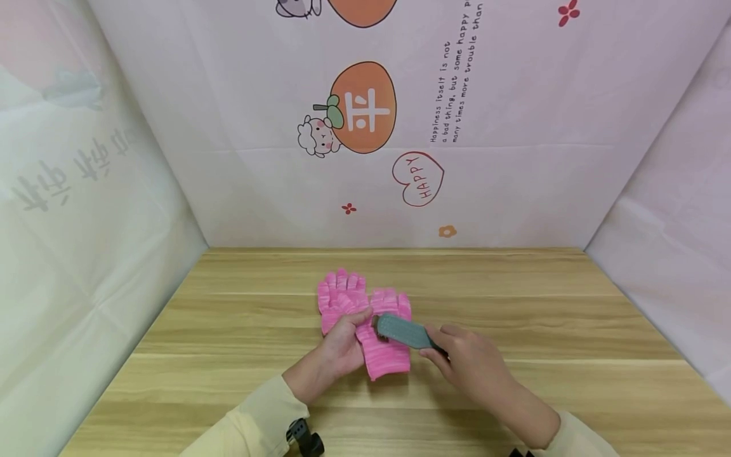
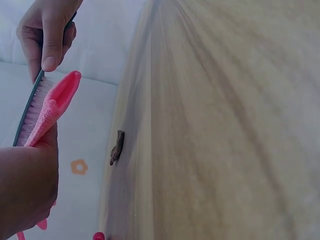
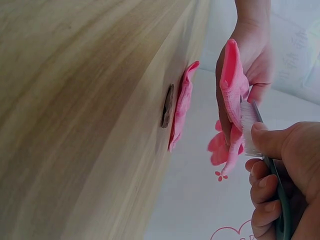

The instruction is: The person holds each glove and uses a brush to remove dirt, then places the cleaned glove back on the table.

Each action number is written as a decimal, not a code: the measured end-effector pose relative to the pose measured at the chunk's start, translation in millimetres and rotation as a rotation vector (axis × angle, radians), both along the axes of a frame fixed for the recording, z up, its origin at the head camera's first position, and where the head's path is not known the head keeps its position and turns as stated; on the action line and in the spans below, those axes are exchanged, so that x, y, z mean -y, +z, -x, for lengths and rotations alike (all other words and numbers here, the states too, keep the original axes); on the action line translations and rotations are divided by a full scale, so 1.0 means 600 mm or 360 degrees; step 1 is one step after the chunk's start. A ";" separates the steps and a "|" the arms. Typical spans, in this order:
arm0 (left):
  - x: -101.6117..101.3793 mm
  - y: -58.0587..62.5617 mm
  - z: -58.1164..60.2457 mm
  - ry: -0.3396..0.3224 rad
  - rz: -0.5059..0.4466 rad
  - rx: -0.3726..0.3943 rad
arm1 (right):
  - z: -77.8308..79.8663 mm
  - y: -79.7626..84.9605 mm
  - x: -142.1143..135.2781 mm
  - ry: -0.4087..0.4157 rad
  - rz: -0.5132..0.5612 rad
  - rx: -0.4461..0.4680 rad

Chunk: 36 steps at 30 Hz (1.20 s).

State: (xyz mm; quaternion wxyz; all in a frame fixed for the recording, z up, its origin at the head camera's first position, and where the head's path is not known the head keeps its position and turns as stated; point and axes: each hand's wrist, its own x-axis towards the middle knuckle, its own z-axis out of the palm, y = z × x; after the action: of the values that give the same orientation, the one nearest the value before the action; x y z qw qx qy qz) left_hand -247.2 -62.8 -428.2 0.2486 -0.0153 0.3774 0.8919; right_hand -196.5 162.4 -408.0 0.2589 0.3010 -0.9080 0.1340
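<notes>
My left hand (image 1: 344, 346) holds a pink knit glove (image 1: 384, 362) raised off the table, with the thumb along its near edge and the fingers behind it. In my right hand (image 1: 471, 362) is a brush with a teal back and handle (image 1: 402, 331), gripped by the handle. Its pale bristles (image 3: 250, 127) meet the face of the held glove in the right wrist view. A second pink glove (image 1: 342, 282) lies on the table behind, partly covered by the first in the head view; the right wrist view shows it flat on the wood (image 3: 182, 107).
A small dark brown lump (image 2: 117, 147) sits on the wood-grain table (image 1: 228, 355), beside the lying glove in the right wrist view. White printed cloth (image 1: 257, 127) hangs behind the table and along both sides.
</notes>
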 end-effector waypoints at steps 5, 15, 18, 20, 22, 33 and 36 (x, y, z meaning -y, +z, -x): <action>0.001 -0.002 0.003 0.0024 0.0029 0.0016 | 0.001 -0.001 -0.001 0.0004 -0.0026 -0.0041; 0.007 -0.005 0.008 -0.0021 -0.0016 0.0028 | 0.001 -0.002 -0.002 0.0031 -0.0019 -0.0067; 0.008 -0.006 0.007 -0.0031 -0.0025 0.0023 | 0.000 -0.002 -0.003 0.0027 -0.0010 -0.0055; 0.009 -0.006 0.008 -0.0038 -0.0028 0.0028 | 0.000 -0.002 -0.004 0.0022 -0.0007 -0.0052; 0.010 -0.006 0.007 -0.0030 -0.0023 0.0036 | -0.001 -0.003 -0.006 0.0018 -0.0006 -0.0050; 0.022 -0.004 0.008 0.0059 -0.0032 0.0055 | -0.005 -0.003 -0.022 -0.0013 -0.0017 -0.0076; 0.027 -0.003 0.011 0.0097 -0.0034 0.0050 | -0.006 -0.001 -0.030 -0.0015 -0.0039 -0.0082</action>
State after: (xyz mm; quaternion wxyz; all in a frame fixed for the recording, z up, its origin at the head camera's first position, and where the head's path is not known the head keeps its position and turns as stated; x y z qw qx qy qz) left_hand -253.5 -79.2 -429.9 0.2275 -0.0381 0.3632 0.9027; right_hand -193.1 180.7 -408.5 0.2792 0.3031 -0.9040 0.1137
